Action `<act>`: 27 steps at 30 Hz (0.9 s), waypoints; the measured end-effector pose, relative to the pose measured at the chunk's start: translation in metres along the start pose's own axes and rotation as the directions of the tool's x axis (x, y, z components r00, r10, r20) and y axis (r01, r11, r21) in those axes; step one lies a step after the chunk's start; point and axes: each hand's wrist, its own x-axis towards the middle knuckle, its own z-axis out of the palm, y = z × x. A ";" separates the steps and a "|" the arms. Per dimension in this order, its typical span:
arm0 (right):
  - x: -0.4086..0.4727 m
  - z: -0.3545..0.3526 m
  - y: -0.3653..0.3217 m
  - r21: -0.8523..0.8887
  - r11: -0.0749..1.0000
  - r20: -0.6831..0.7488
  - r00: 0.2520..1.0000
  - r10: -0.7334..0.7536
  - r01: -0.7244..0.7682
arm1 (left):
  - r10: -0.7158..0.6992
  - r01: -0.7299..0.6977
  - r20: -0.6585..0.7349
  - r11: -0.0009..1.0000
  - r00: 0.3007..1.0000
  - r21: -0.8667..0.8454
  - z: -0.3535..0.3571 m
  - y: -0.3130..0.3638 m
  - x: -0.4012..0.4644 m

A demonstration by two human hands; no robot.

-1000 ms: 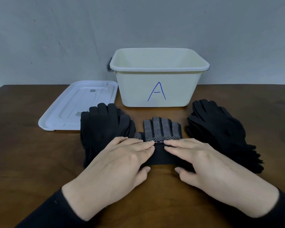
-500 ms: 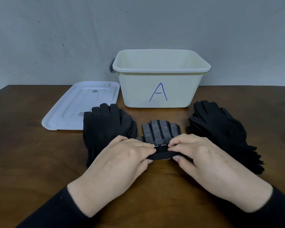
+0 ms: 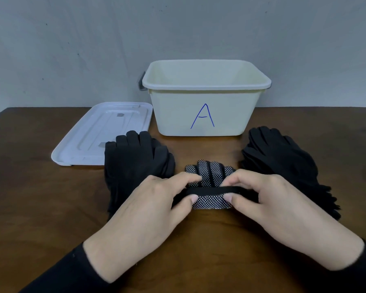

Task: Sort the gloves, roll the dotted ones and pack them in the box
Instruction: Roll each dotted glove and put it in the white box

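Dotted glove (image 3: 211,188) roll is pinched by left hand (image 3: 156,206) and right hand (image 3: 268,201).

White-dotted black glove (image 3: 210,175), cream box (image 3: 205,115), seemingly plain black piles (image 3: 135,163).

Box (image 3: 205,111) sits at the back of the desk (image 3: 30,197), centre. Lid (image 3: 97,136) lies flat to its left, just beside it. In front of the lid, a glove stack (image 3: 133,163) overlaps its near edge. Another stack (image 3: 283,163) lies right of centre (well apart from the first). Between them, the dotted glove (image 3: 209,187), with the left hand (image 3: 148,206) and right hand (image 3: 273,204) on its near, rolled end.
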 end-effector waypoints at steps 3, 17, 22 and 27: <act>0.007 0.011 0.005 0.058 0.998 -0.100 0.995 0.023 -0.017 | -0.025 0.027 -0.054 0.999 0.998 0.026 0.004 0.000 0.004; 0.016 0.029 0.017 -0.335 0.938 -0.179 0.972 -0.154 0.087 | 0.032 0.024 -0.159 0.941 0.987 0.336 0.010 -0.009 0.013; 0.021 0.030 0.009 -0.452 0.867 -0.183 0.930 -0.320 0.209 | 0.221 -0.223 0.049 0.905 0.974 0.361 0.023 0.000 0.008; 0.008 0.018 0.007 -0.267 0.948 0.018 0.985 -0.173 0.171 | 0.179 -0.214 0.135 0.923 0.975 0.320 0.030 -0.002 0.009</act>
